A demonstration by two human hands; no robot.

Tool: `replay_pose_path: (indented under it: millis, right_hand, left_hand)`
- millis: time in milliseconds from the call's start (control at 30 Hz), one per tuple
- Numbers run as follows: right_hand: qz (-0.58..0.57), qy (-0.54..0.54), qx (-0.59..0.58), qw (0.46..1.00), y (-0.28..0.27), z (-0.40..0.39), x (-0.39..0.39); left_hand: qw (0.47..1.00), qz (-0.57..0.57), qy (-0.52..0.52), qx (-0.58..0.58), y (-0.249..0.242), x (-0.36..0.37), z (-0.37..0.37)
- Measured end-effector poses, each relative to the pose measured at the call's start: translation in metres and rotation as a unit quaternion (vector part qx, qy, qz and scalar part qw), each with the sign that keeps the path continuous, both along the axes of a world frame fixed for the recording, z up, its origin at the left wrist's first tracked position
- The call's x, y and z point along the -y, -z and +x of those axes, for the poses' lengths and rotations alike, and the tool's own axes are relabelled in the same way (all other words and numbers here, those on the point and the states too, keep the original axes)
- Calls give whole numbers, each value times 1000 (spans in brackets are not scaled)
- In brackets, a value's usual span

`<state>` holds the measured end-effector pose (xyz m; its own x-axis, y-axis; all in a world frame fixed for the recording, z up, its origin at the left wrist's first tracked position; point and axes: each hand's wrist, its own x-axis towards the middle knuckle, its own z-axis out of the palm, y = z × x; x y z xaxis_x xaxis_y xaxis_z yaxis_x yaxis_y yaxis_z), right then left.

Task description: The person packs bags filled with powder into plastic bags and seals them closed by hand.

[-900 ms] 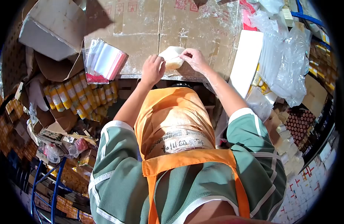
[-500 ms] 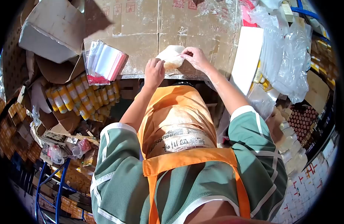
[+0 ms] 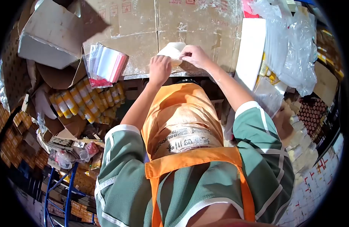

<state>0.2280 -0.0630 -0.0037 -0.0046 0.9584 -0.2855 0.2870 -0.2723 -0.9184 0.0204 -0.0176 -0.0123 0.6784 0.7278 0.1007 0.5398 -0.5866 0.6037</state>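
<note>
A small whitish, soft-looking packet (image 3: pixel 172 49) lies at the front edge of the cardboard-covered worktop (image 3: pixel 140 47). My left hand (image 3: pixel 160 69) is closed at its near left side, fingers curled over the edge. From the right, my right hand (image 3: pixel 196 56) pinches the packet's near right edge between thumb and fingers. Both hands are close together, and they partly cover the packet. What is inside it cannot be made out. To the left of my left hand is a stack of clear plastic bags (image 3: pixel 106 64) with red edges.
An open white carton (image 3: pixel 49 38) stands at the far left, above rows of yellow-and-white packs (image 3: pixel 81 96). At right are a long white board (image 3: pixel 251 49) and a heap of clear plastic bags (image 3: pixel 278 49). A blue metal frame (image 3: pixel 68 193) is low on the left.
My hands have drawn closer together at the packet's near edge, the left moving right and the right slightly left. The view has shifted slightly.
</note>
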Motion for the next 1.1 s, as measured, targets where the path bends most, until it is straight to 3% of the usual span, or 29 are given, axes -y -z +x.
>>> replay_pose_path:
  millis: [133,200,400,467,533,633,733,800,867,1100]
  right_hand:
    - [72,-12,95,993,-8,-6,4]
    - [191,-29,148,970,-12,-14,10]
    - [164,-32,79,983,-36,-2,24]
    - [-23,10,22,999,-36,-4,31]
    - [-22,31,37,999,-22,-6,36]
    - [-97,84,-67,989,0,-9,40]
    - [-91,97,-63,989,3,-7,40]
    - [-94,121,-125,980,28,-8,42]
    - [-83,187,-131,970,38,-13,43]
    - [-127,218,-203,946,47,-18,43]
  left_hand:
    - [998,-48,-10,-28,10,5,11]
    - [998,-58,-1,-18,11,2,7]
    - [991,-87,79,59,-25,-2,-1]
    - [992,-90,84,13,-28,2,2]
    - [992,-95,68,45,-15,8,11]
    - [987,-141,67,40,-8,12,28]
    - [985,-153,10,76,-1,17,39]
    - [982,-170,-16,80,1,16,44]
    - [972,-221,-52,55,2,14,45]
    - [933,-349,-72,46,23,6,45]
